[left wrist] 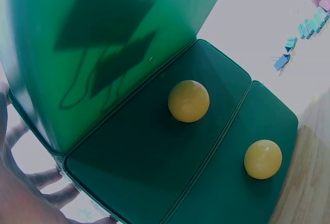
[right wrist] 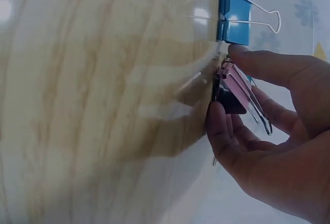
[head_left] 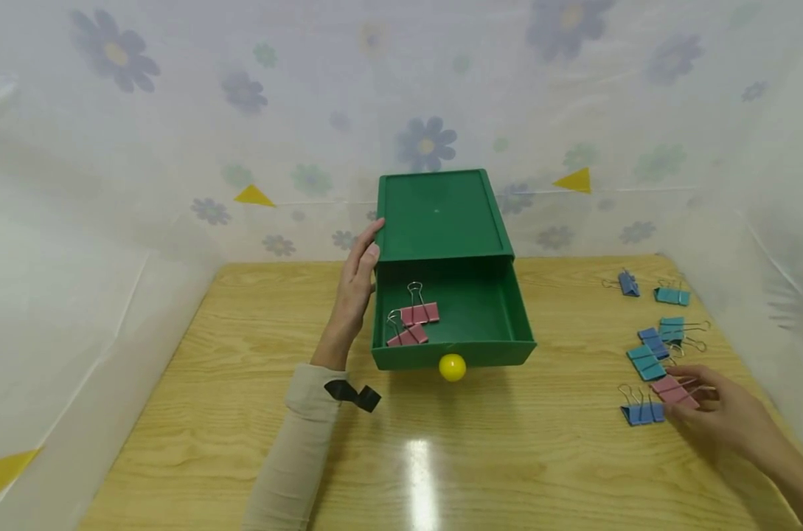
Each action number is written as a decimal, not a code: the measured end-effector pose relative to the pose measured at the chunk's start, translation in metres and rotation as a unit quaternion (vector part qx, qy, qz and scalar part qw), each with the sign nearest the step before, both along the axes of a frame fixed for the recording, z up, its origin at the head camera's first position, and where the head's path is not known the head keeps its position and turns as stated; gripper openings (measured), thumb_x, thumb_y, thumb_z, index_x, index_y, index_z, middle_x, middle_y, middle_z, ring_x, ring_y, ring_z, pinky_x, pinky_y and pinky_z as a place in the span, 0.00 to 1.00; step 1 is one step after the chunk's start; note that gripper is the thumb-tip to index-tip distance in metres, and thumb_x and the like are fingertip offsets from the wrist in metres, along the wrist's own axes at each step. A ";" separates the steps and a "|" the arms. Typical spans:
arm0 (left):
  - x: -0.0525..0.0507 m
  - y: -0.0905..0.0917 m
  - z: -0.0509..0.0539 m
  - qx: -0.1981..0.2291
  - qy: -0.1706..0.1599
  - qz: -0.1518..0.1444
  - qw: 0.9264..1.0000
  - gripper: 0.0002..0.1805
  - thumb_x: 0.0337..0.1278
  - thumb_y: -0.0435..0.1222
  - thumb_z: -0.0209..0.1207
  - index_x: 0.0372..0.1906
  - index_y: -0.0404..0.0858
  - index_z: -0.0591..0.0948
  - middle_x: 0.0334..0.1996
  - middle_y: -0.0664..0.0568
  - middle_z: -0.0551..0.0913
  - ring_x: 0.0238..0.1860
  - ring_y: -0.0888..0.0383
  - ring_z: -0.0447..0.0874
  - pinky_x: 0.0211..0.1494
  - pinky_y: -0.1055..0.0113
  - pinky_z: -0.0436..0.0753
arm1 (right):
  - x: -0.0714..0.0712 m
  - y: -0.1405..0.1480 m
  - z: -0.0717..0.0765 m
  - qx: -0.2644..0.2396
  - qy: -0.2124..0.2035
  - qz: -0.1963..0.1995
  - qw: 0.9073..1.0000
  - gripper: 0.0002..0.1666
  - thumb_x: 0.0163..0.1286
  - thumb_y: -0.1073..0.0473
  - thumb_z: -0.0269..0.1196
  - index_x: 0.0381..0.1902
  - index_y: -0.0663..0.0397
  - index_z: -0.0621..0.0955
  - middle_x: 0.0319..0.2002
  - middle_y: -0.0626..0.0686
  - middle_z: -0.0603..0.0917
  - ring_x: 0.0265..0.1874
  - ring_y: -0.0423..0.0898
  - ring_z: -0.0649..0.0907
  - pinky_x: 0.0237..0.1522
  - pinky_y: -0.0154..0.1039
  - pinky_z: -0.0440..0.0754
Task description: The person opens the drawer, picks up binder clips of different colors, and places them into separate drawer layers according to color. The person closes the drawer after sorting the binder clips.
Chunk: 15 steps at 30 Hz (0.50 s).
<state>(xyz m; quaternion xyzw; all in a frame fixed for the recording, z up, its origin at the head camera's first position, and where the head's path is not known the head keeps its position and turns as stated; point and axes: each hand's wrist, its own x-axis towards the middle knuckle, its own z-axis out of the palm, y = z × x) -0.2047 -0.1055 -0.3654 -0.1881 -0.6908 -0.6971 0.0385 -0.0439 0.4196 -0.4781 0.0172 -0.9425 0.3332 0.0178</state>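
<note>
A green drawer unit stands on the table, its drawer pulled out, with a yellow knob on the front. Inside, two pink binder clips lie at the left; in the left wrist view their shadows show through the green plastic. My left hand rests along the unit's left side, fingers extended. At the right, my right hand has thumb and fingers around another pink binder clip at the table surface. Close beside that clip lies a blue binder clip.
More clips lie on the table's right side: teal binder clips and blue ones, several together. The left wrist view shows a second yellow knob on a lower drawer front. Flowered sheeting surrounds the wooden table.
</note>
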 end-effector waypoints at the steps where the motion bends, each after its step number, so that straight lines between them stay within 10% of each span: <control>1: 0.002 0.000 0.002 0.001 0.002 0.000 1.000 0.30 0.81 0.41 0.41 0.81 0.42 0.60 0.81 0.48 0.55 0.76 0.41 0.59 0.66 0.27 0.64 | -0.001 -0.001 0.001 0.005 -0.009 -0.002 1.000 0.32 0.61 0.66 0.75 0.59 0.73 0.75 0.38 0.50 0.84 0.33 0.22 0.77 0.32 0.25 0.79; 15: 0.001 0.001 0.003 0.006 -0.002 -0.004 1.000 0.29 0.81 0.41 0.41 0.81 0.42 0.60 0.81 0.47 0.55 0.75 0.40 0.60 0.66 0.29 0.67 | -0.001 -0.002 0.005 0.054 -0.012 -0.027 0.998 0.33 0.57 0.66 0.76 0.58 0.70 0.77 0.45 0.70 0.83 0.32 0.17 0.71 0.27 0.31 0.79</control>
